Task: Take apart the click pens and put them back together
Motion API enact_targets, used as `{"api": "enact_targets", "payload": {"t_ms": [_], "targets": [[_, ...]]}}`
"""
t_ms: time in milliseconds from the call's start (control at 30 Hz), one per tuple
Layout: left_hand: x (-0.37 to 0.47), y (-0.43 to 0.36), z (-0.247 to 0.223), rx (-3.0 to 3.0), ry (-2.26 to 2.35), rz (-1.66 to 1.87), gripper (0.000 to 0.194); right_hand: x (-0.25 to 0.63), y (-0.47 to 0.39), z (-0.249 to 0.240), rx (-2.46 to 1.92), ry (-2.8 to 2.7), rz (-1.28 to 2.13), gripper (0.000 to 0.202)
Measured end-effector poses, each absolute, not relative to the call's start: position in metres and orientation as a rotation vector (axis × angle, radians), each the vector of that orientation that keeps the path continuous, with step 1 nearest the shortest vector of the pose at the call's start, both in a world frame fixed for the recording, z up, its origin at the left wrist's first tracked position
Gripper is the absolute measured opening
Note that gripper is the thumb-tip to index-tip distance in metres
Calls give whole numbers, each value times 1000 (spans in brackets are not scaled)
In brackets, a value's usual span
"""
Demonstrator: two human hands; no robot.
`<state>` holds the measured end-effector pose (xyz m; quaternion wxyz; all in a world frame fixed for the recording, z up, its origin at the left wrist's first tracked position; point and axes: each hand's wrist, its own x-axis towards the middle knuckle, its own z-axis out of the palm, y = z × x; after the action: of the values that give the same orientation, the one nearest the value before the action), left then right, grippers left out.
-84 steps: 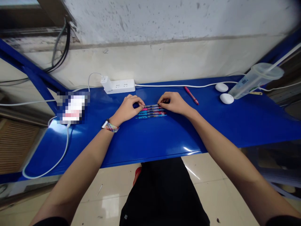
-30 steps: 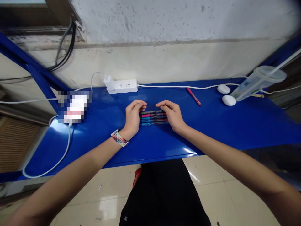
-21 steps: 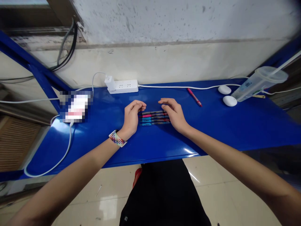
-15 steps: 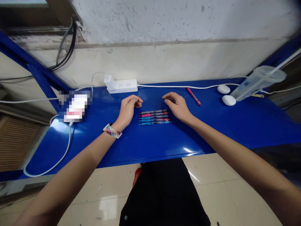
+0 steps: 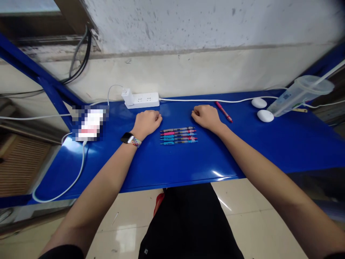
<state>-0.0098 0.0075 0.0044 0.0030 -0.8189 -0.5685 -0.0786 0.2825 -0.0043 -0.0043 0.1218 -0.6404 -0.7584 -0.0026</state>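
Note:
Several click pens lie side by side in a neat stack of rows on the blue table (image 5: 185, 162): a dark grey pen (image 5: 172, 130) at the back, a pink-grip pen (image 5: 170, 133) after it, and blue-grip pens (image 5: 169, 143) at the front. Just left of their tips, my left hand (image 5: 147, 124) rests in a loose fist, a watch (image 5: 128, 138) with a patterned band on its wrist. Beyond their right ends, my right hand (image 5: 206, 116) is also curled into a fist. Neither hand touches a pen, and nothing shows in either one.
A red pen (image 5: 223, 112) lies apart, right of my right hand. White power strip (image 5: 147, 100) and cable run along the wall. Two white rounded objects (image 5: 265, 116) and a clear plastic cup (image 5: 292, 95) stand right; a blurred phone (image 5: 90, 124) with a charging cable lies left.
Both hands have curled from loosely bent fingers into fists and turned backs up. The right hand has shifted slightly right, away from the pens. The pens stay in place on the table.

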Motion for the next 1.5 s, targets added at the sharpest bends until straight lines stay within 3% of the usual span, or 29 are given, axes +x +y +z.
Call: {"api": "enact_targets", "payload": {"t_ms": [333,1500], "targets": [[-15,13,-1,-2656,-1766,-564,39,283,-1,-4,-1885,-2217,2,32],[-13,9,1,-2600,-1766,-437,37,293,2,-3,-1779,-2340,-27,32]]}}
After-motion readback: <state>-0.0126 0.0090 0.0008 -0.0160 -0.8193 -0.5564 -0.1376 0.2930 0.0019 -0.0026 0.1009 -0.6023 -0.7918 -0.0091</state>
